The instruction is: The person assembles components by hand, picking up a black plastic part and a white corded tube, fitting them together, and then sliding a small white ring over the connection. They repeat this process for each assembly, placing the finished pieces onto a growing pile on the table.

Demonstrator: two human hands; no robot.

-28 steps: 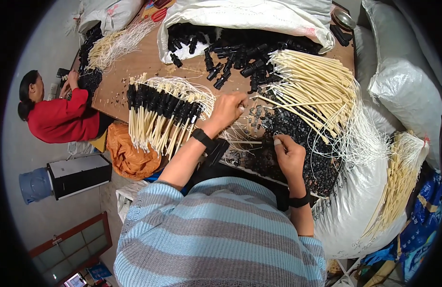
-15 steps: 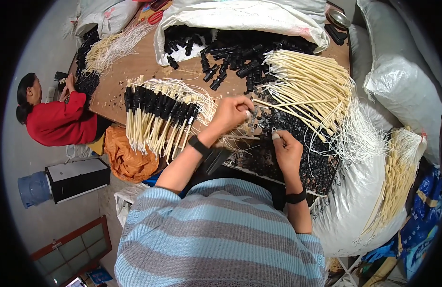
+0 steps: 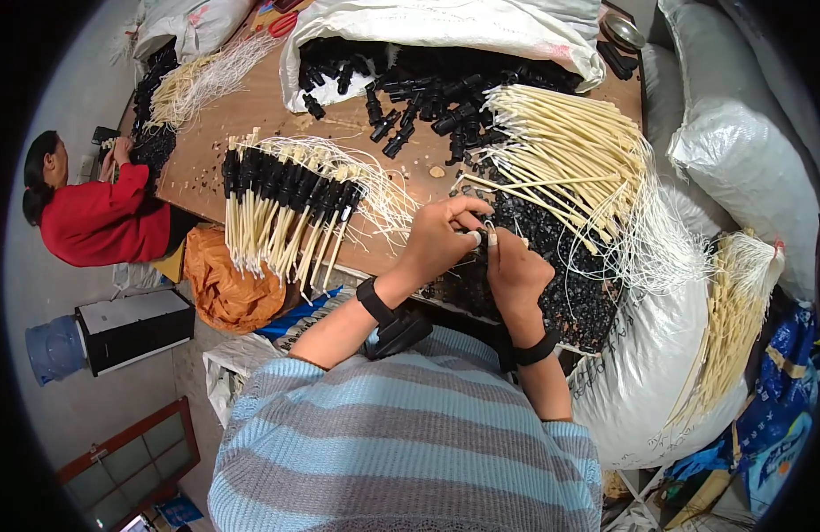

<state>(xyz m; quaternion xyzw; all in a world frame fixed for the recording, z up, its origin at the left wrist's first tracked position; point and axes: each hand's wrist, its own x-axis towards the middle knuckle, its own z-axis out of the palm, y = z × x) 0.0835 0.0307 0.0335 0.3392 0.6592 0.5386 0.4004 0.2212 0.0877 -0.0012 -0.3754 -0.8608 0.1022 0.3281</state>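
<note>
My left hand and my right hand meet at the table's near edge, fingertips almost touching. Both are closed in a pinch. Something small and dark shows between the fingertips, and a pale bit sticks out beside my right hand's fingers; what they hold is too small to name. Under and beyond them lies a spread of small black pieces. To the left of my left hand rests a row of cream sticks with black sleeves and white threads. A large pile of cream sticks with white strings lies beyond my right hand.
An open white sack spills black ribbed connectors across the brown table. Full white sacks crowd the right side. An orange bag sits left below the table. A person in red works at the far left.
My hands have come together; the right moved left and up, the left slightly down and right. The cream stick seen between them before no longer shows clearly. The whole view shifted slightly.
</note>
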